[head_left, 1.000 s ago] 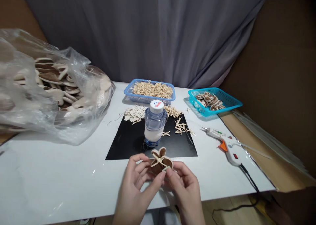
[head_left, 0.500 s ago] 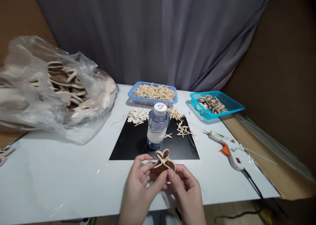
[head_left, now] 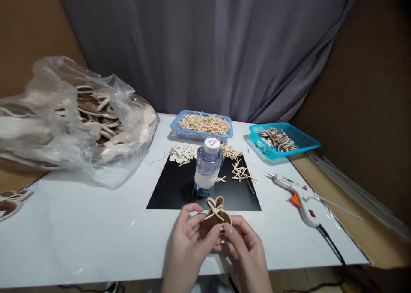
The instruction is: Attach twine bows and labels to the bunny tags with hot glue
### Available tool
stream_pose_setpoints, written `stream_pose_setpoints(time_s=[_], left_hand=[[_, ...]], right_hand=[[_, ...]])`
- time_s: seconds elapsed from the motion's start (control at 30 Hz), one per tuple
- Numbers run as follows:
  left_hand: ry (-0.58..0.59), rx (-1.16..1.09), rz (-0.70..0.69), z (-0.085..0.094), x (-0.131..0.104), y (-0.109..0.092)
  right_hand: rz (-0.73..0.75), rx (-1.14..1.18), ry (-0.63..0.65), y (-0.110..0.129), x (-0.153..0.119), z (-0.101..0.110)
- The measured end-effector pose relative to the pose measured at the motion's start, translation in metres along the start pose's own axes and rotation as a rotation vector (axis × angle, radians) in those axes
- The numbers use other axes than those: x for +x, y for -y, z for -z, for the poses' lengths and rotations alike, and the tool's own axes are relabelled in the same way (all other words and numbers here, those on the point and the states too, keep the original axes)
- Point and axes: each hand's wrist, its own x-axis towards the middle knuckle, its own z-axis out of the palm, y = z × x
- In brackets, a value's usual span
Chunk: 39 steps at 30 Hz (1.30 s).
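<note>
Between my hands, above the table's front edge, is a small brown felt bunny shape (head_left: pixel 210 221) with a pale border and two ears. A cream cord bow (head_left: pixel 215 213) lies across it below the ears. My left hand (head_left: pixel 191 241) grips its left side, thumb on the lower front. My right hand (head_left: pixel 245 246) pinches the lower right. A small whitish tag (head_left: pixel 222 227) shows at the bottom edge between my thumbs. Just beyond stands a clear bluish bottle (head_left: pixel 208 168) with a white cap, on a black mat (head_left: pixel 173 194).
A plastic bag (head_left: pixel 128 164) of brown-and-cream felt pieces fills the left. Behind the bottle are a blue basket (head_left: pixel 192 134) of cord bows and a pile of white tags (head_left: pixel 183 153). At right are a turquoise basket (head_left: pixel 305 145) with bunny pieces and a glue gun (head_left: pixel 303 201).
The whitish tag at the bunny's bottom edge now shows between my thumbs, which have drawn slightly apart. The whole view has shifted a little, so everything sits slightly further right and lower.
</note>
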Motion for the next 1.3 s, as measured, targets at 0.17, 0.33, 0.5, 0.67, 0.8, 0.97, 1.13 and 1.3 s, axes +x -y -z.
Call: stream_pose_setpoints(time_s=[0.17, 0.33, 0.5, 0.67, 0.8, 0.97, 1.13, 1.3], left_hand=[[0.009, 0.050, -0.006, -0.001, -0.003, 0.000], [0.000, 0.106, -0.042, -0.006, -0.011, -0.006], [0.081, 0.107, -0.009, 0.001, -0.012, -0.009], [0.081, -0.016, 0.055, 0.000, -0.015, -0.006], [0.093, -0.175, 0.121, -0.005, -0.019, -0.003], [0.088, -0.115, 0.077, -0.005, -0.021, -0.004], [0.065, 0.010, -0.011, -0.004, -0.019, -0.008], [0.134, 0.020, -0.030, 0.000, -0.017, -0.006]], right_hand=[[0.011, -0.067, 0.050, 0.008, 0.003, 0.006], [0.088, -0.161, 0.009, 0.011, 0.004, 0.012], [0.099, -0.202, -0.029, 0.010, 0.002, 0.017], [-0.065, 0.045, 0.078, 0.008, -0.002, 0.014], [-0.135, 0.258, 0.167, 0.005, -0.005, 0.009], [-0.084, 0.081, 0.114, 0.013, -0.005, 0.013], [0.028, -0.189, 0.139, 0.027, -0.005, 0.019], [0.068, -0.197, 0.194, 0.028, -0.003, 0.021]])
